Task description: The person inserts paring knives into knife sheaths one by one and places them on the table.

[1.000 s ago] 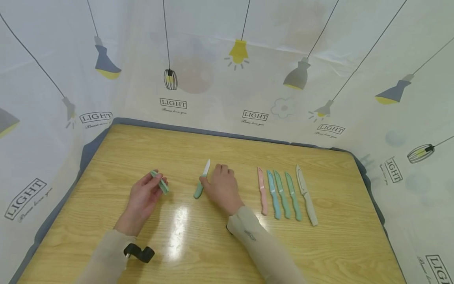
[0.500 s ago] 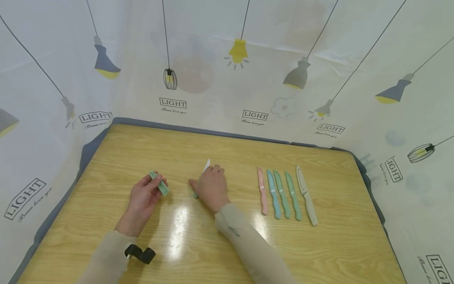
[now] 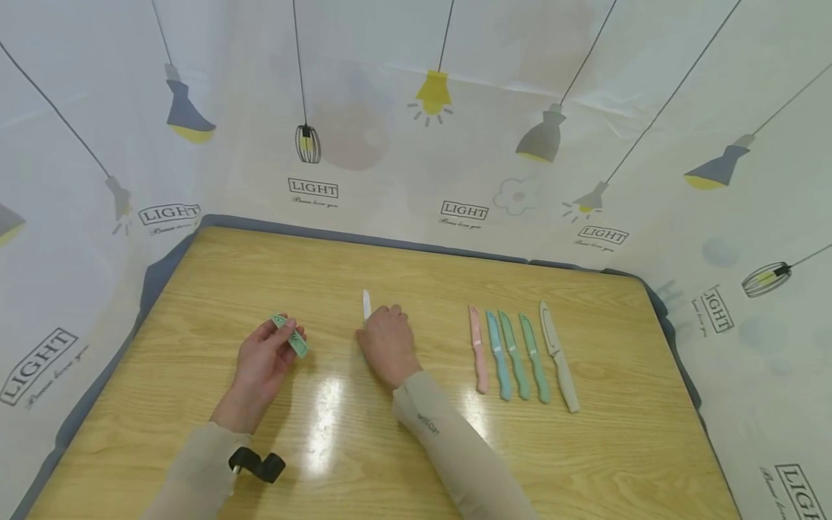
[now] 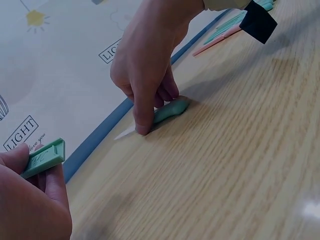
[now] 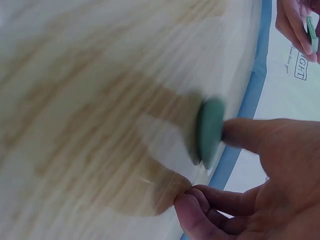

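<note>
My left hand holds a light green blade sheath between thumb and fingers, above the table. The sheath's channel shows in the left wrist view. My right hand is over a small paring knife that lies on the table, its white blade pointing away from me. In the left wrist view the knife's green handle shows beneath the right hand. The right thumb touches the handle in the right wrist view, with the curled fingers at the table; whether they pinch the knife is unclear.
To the right, several sheathed knives lie side by side: a pink knife, a blue knife, two green knives and a larger beige knife. A wall cloth printed with lamps surrounds the wooden table.
My right hand has moved left onto the knife, and the blade has turned so its tip points further left. The left hand stays in place, with the sheath rolled slightly.
</note>
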A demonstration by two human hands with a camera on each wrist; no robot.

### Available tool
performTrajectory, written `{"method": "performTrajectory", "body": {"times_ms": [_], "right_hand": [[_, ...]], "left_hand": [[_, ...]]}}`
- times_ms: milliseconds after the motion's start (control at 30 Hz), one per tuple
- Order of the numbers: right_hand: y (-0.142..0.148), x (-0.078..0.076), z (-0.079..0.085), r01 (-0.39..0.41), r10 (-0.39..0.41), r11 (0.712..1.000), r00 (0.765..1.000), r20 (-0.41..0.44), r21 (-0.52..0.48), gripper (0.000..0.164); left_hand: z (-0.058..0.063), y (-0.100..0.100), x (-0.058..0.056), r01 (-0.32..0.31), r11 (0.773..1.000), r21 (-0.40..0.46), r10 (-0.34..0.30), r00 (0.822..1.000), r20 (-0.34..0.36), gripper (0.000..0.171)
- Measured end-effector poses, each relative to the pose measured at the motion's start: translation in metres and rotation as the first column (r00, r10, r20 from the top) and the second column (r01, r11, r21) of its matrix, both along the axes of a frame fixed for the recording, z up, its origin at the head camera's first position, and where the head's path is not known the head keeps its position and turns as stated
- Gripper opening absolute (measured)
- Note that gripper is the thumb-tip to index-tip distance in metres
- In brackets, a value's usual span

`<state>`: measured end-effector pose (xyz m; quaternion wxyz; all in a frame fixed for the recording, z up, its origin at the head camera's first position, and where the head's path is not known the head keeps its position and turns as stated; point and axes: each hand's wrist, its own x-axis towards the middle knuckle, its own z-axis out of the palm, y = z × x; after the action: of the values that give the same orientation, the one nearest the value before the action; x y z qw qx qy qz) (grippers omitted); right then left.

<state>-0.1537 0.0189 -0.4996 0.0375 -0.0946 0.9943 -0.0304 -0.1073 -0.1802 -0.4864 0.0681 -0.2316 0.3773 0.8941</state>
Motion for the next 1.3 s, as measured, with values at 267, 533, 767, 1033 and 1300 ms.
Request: {"method": "performTrajectory", "body": {"times_ms": [267, 533, 767, 1033, 1300], "right_hand": [[0.002, -0.001, 0.003, -0.042, 0.045, 0.996, 0.998, -0.042, 0.074, 0.020], [0.004, -0.005, 0.008, -0.015, 0.017, 0.999, 0.997, 0.077, -0.029, 0.018], [0.014, -0.006, 0.007, 0.062, -0.020, 0.975, 0.981, 0.195, -0.213, 0.017], [0.030, 0.002, 0.012, 0.113, -0.017, 0.922, 0.968, 0.250, -0.371, 0.022], [0.047, 0.015, 0.029, 0.123, -0.017, 0.894, 0.971, 0.240, -0.431, 0.026]], "left_hand": [[0.001, -0.001, -0.001, -0.015, 1.000, 0.011, 0.015, 1.000, 0.004, 0.033], [0.003, 0.001, 0.000, -0.011, 1.000, 0.001, 0.011, 1.000, 0.005, 0.033], [0.001, 0.003, 0.000, -0.002, 1.000, 0.003, 0.002, 1.000, 0.003, 0.043], [-0.005, 0.009, -0.001, 0.024, 0.999, -0.022, -0.025, 0.999, -0.025, 0.040], [-0.004, 0.021, -0.007, 0.034, 0.999, -0.037, -0.035, 0.999, -0.031, 0.047]]}}
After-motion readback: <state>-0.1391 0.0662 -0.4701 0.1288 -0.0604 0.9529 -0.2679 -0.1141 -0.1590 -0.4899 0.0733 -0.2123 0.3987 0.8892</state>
